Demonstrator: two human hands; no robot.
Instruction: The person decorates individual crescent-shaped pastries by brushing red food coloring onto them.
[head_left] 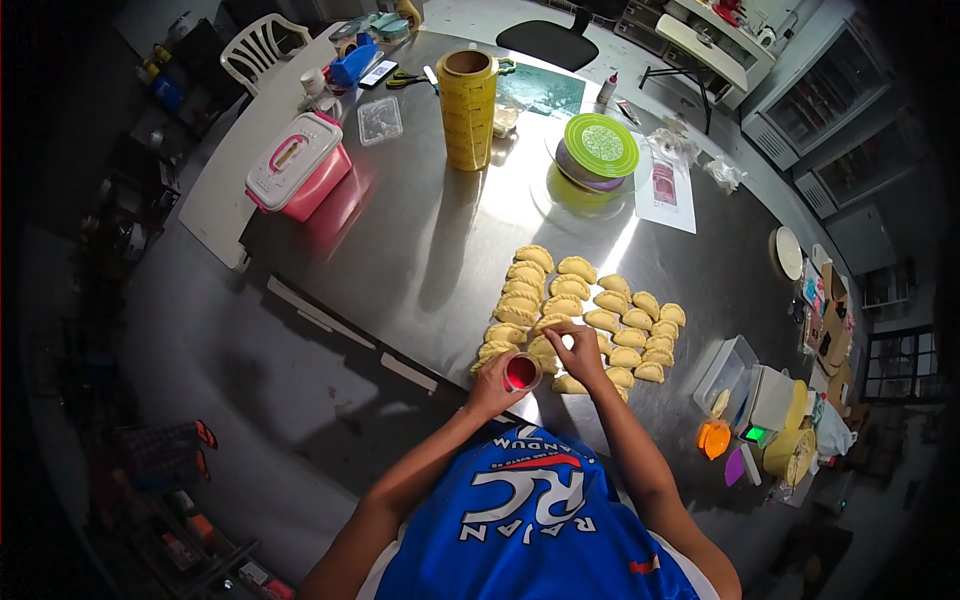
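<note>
Rows of crescent-shaped, pale yellow pastries [577, 267] with crimped edges lie on the steel table [400, 250]. At the table's near edge, my left hand [492, 388] is wrapped round a small clear cup [521, 372] of red contents, beside the lower left pastries. My right hand [579, 352] is over the middle rows, its fingers pinched together just above a pastry; whatever they hold, if anything, is too small to make out. Part of the rows is hidden under my right hand and forearm.
A pink box with white lid [296, 160] stands at the left. Farther back are a tall yellow roll [467, 110], a green-topped round container [600, 146] and a printed sheet [665, 190]. At the right are a clear bin [725, 370], a scale and an orange lid [713, 439].
</note>
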